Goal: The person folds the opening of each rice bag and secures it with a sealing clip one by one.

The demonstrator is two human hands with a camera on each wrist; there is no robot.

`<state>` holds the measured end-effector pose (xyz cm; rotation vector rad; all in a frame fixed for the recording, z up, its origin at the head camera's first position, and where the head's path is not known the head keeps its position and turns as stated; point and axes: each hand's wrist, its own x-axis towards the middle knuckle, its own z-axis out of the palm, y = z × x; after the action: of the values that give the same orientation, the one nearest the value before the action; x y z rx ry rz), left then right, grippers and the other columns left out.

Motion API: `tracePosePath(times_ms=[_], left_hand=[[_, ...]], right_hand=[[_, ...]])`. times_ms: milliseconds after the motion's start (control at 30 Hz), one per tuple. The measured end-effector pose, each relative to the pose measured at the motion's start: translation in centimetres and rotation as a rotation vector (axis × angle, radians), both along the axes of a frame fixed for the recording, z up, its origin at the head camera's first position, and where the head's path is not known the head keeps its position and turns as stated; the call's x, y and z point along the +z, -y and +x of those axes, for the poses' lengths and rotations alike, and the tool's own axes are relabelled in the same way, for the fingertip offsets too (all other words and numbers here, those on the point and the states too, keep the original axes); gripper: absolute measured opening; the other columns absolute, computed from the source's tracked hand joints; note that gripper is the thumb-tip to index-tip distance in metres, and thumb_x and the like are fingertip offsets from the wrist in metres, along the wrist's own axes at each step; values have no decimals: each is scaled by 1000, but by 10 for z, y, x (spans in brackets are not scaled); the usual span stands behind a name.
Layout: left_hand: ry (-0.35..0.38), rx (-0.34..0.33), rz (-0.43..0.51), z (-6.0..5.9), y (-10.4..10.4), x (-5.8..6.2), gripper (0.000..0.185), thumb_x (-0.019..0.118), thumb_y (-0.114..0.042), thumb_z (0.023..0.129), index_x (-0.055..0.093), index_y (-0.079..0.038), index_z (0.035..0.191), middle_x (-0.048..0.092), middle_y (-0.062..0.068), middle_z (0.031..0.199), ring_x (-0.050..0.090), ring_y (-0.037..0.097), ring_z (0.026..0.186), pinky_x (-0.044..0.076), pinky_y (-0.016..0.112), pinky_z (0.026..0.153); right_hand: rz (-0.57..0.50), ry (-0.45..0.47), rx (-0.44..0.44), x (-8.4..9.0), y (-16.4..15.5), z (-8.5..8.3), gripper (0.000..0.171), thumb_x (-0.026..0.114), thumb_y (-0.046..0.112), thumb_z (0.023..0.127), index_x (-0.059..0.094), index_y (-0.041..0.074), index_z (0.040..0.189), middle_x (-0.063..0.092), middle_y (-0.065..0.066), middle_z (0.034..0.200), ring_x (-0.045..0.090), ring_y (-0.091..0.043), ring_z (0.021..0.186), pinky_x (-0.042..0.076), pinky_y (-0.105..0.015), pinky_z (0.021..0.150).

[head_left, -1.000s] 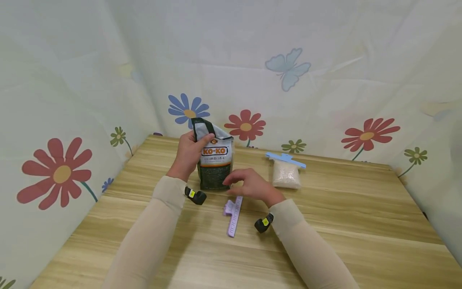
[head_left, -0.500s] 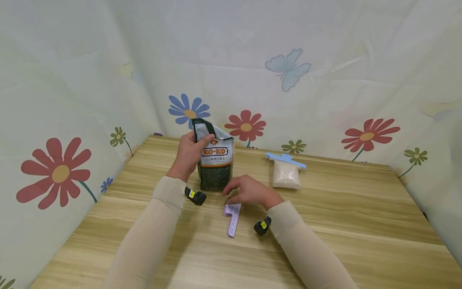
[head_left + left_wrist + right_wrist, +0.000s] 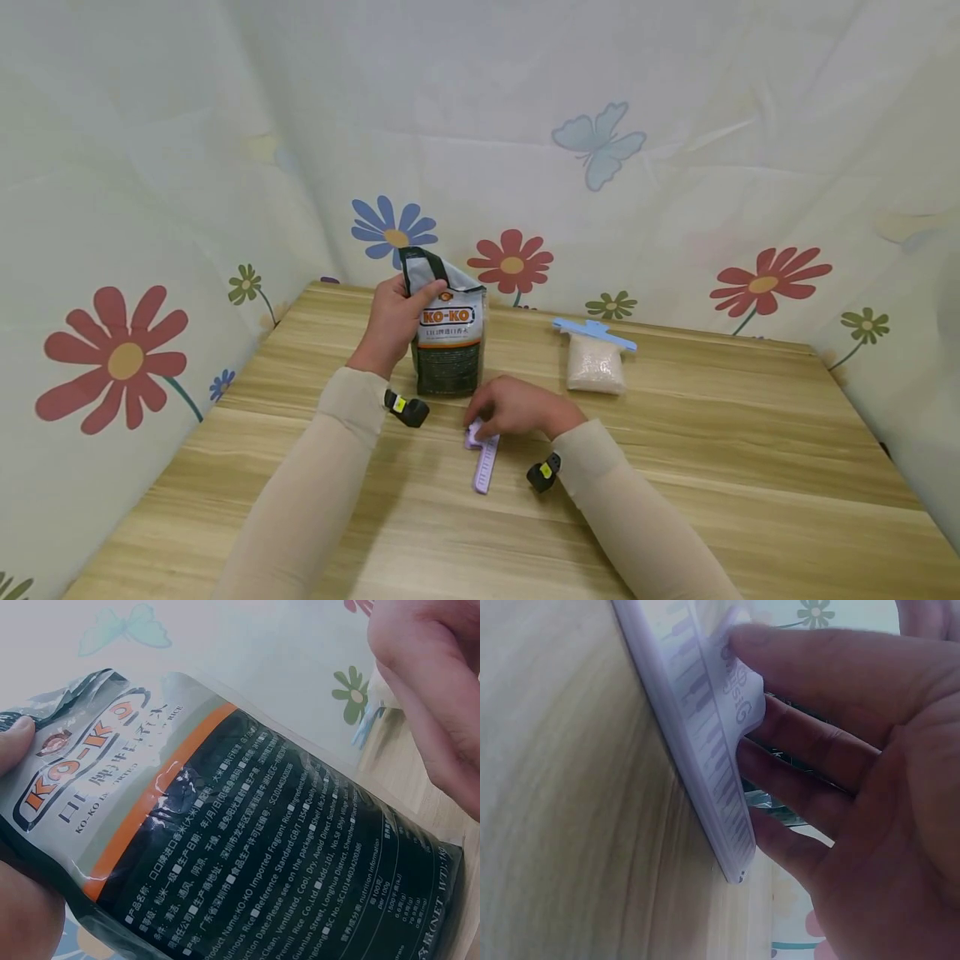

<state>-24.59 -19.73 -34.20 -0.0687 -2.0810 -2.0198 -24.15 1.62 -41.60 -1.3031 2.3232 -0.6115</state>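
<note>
while left hand [image 3: 390,321] grips ko-ko rice bag [image 3: 448,337], right hand [image 3: 517,408] touches purple clip [image 3: 483,458]

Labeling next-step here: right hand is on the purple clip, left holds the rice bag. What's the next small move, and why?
Probably pinch and lift the purple plastic sealing clip off the wooden table. The right hand has its fingers on the clip's end, which still lies flat, while the left hand holds the dark KO-KO rice bag upright by its top.
</note>
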Motion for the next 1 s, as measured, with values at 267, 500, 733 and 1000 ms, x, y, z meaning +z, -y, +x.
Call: tracePosePath(times_ms=[267,500,733,1000], left_hand=[[5,-4,12,0,-1,1,32,71,-34,88,66,-10,108,70,1,93,68,14,84,55,29,77],[-3,-11,18,1,-1,2,29,71,-32,89,66,-9,107,70,0,91,68,14,82,56,29,75],[2,-8,17,-2,-1,0,30,70,-33,89,66,-9,107,70,1,92,68,14,84,55,30,77],[-20,-42,15,-8,3,-1,29,70,-32,90,66,-7,106,69,-4,85,68,12,79,55,28,73]], right_hand=[[46,7,9,3,-1,1,22,78,23,80,75,20,102,67,11,101,57,-5,90,47,-23,83],[-26,62,-5,5,-7,1,10,78,21,80,70,24,84,63,13,89,56,-7,83,47,-23,75],[-88,187,-3,6,-10,2,13,78,17,80,68,18,88,66,9,87,58,-10,80,49,-24,72],[-34,135,4,15,-11,8,30,79,22,80,71,17,108,68,9,98,60,-9,91,48,-23,82]])
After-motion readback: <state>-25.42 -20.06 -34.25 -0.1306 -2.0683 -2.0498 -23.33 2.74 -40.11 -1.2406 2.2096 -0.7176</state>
